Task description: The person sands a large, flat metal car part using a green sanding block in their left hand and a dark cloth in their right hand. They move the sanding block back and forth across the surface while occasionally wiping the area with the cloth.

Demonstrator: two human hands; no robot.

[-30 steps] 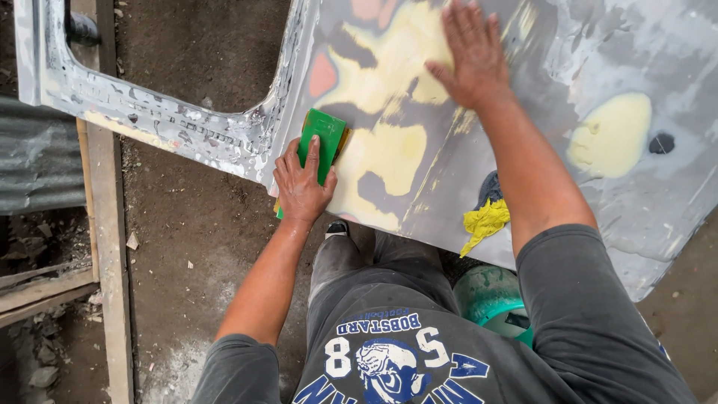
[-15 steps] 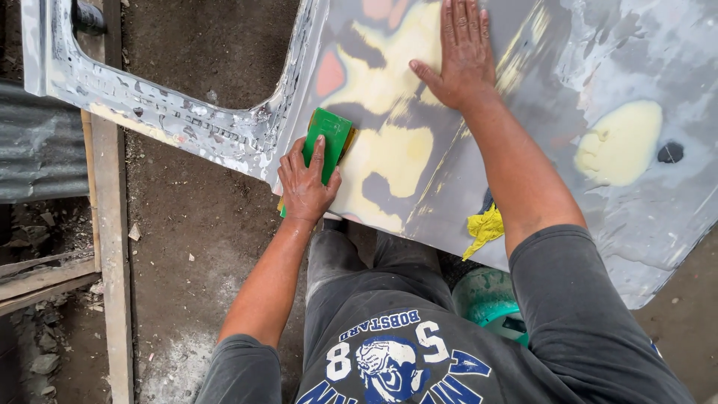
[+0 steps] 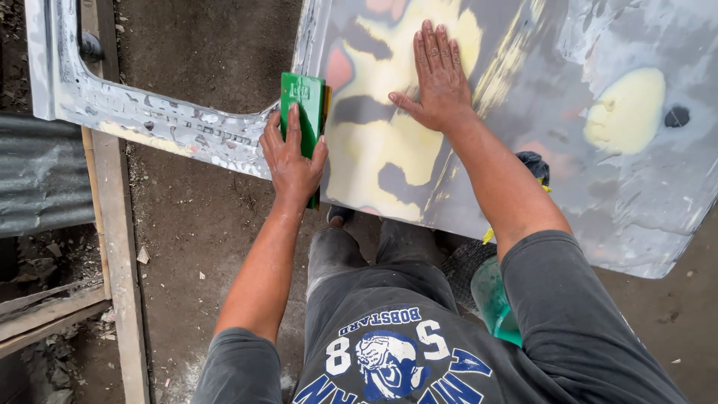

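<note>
A person's left hand (image 3: 293, 158) grips a green sanding block (image 3: 303, 105) at the panel's nine-o'clock edge; the right hand (image 3: 437, 75), fingers spread flat, steadies the car body panel (image 3: 523, 97). Yellow filler patches (image 3: 389, 142) appear partly smoothed, with grey areas left.

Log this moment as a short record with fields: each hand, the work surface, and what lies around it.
left hand: the left hand presses a green sanding block against the edge of the panel
right hand: the right hand lies flat, fingers spread, on the panel's yellow filler patch
panel: a grey metal car panel with yellow and pink patches and a window-frame arm reaching left
ground: bare dirt floor
nearby: wooden plank at left; green bucket by the person's right leg
</note>
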